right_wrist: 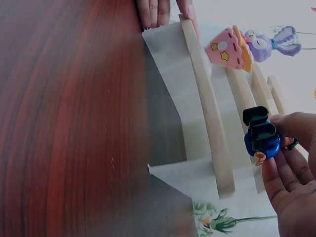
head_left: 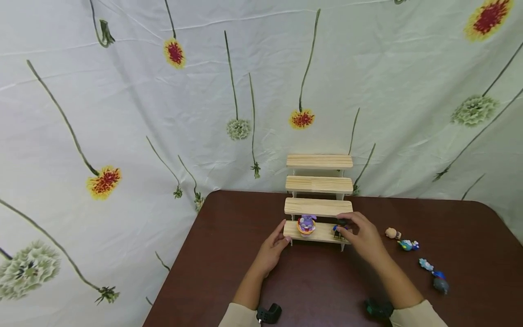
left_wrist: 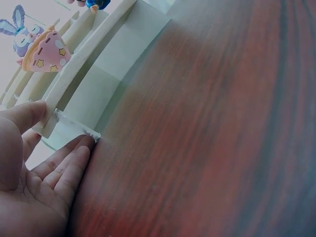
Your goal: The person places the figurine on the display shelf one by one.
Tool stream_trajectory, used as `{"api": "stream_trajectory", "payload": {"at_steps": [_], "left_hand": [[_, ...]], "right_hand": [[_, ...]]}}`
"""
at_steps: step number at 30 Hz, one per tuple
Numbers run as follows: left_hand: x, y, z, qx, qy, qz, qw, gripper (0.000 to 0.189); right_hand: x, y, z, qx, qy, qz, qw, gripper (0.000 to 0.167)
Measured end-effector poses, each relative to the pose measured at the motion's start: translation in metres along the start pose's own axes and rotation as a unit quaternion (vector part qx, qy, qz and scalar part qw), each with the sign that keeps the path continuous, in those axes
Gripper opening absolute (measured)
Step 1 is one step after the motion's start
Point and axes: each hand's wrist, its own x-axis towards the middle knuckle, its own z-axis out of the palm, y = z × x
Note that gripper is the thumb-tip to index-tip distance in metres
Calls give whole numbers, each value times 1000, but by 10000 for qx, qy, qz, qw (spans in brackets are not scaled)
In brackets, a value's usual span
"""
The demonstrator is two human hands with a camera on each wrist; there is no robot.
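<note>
While hands flank the shelf, the right pinches a figurine.

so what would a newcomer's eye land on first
Probably the purple rabbit figurine with its pink starry base, on the lowest step of the pale wooden stand. Next, the blue and black figurine in the right hand, at that step's right end. Behind hangs floral white cloth.

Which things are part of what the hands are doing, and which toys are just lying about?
Part of the job:
right hand and the blue-and-black figure it holds
left hand, touching the wooden stand
bunny figure on the lowest step

Just lying about, at least for now, on the table:
beige toy
teal toy
pale-blue toy
grey-and-blue toy
</note>
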Motion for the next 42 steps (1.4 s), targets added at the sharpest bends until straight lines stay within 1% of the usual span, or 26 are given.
{"api": "stream_trajectory", "payload": {"at_steps": [8, 15, 19, 27, 32, 38, 42], "left_hand": [[1, 0, 0, -15, -21, 19, 10000, 62], [2, -3, 0, -26, -21, 17, 10000, 62], [2, -3, -1, -14, -14, 27, 10000, 62], [3, -2, -2, 3, -72, 25, 10000, 63], [4, -3, -2, -13, -107, 47, 9999, 64], [5, -4, -2, -5, -118, 34, 9999, 64], [4, -5, -1, 21, -91, 17, 10000, 63]], "right_hand": [[3, -4, 9, 88, -30, 34, 10000, 33], [3, -6, 16, 65, -9, 5, 10000, 31], [4, -7, 21, 36, 13, -2, 10000, 32], [5, -8, 27, -84, -13, 113, 9999, 32], [5, -8, 29, -45, -56, 172, 9998, 32], [4, -8, 29, -49, -38, 127, 9999, 33], [2, -8, 30, -90, 22, -8, 10000, 34]]}}
